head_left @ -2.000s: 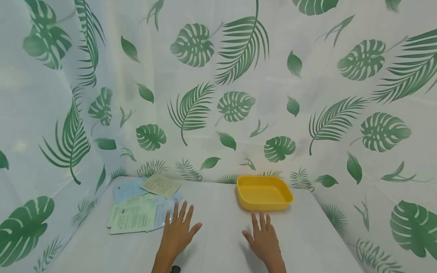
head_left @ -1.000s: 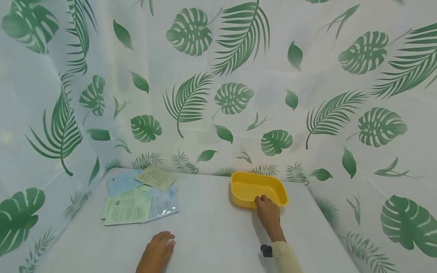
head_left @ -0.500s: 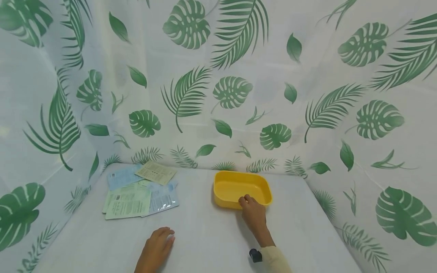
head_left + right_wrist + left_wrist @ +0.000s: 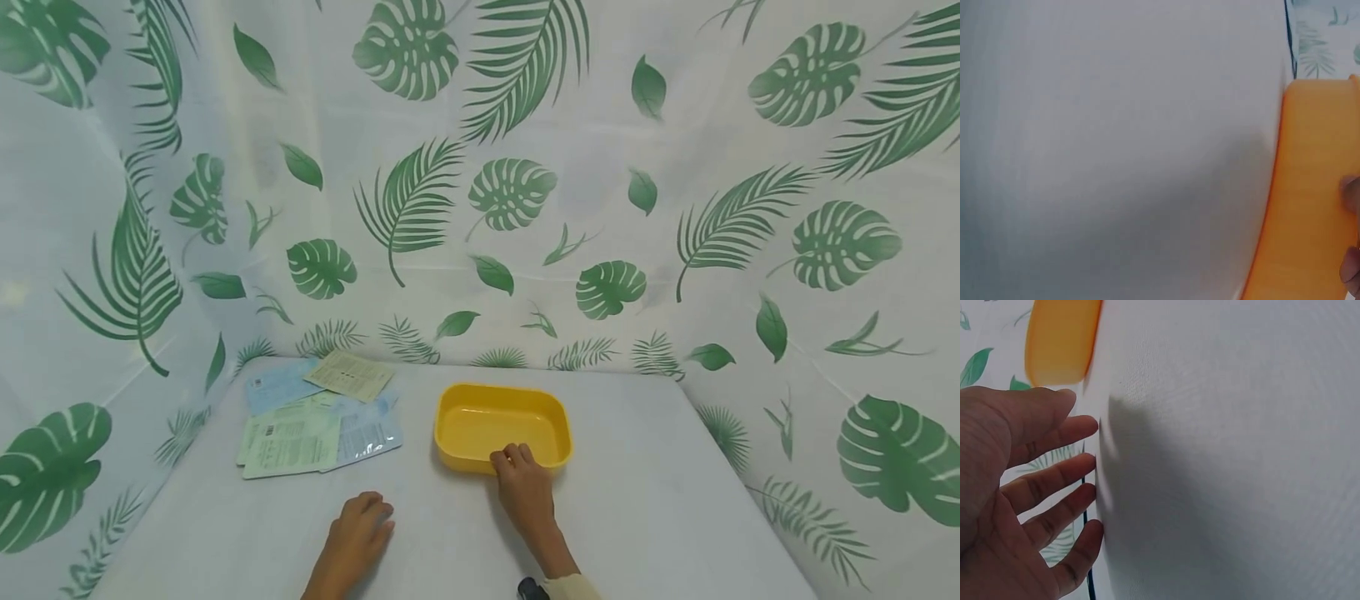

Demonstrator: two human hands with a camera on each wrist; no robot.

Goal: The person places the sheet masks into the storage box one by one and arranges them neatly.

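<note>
A shallow yellow tray (image 4: 502,398) with rounded corners stands upright on the white table, right of the packets. My right hand (image 4: 525,492) pinches its near rim, fingers over the edge. In the right wrist view the tray's side wall (image 4: 1310,187) fills the right edge, and only bits of the fingers (image 4: 1350,269) show. My left hand (image 4: 351,537) is held low at the front of the table, holding nothing. The left wrist view shows that hand's fingers (image 4: 1050,481) apart and slightly bent, with the tray (image 4: 1063,344) beyond them.
Several flat printed packets in pale green (image 4: 292,442), blue (image 4: 277,385) and cream (image 4: 351,375) overlap at the back left of the white table (image 4: 637,500). A white curtain with green leaves (image 4: 512,193) hangs behind and at both sides.
The right hand reached forward, took the tray's near rim and slid the tray left and slightly nearer. The left hand drew back from beside the packets and its fingers bent.
</note>
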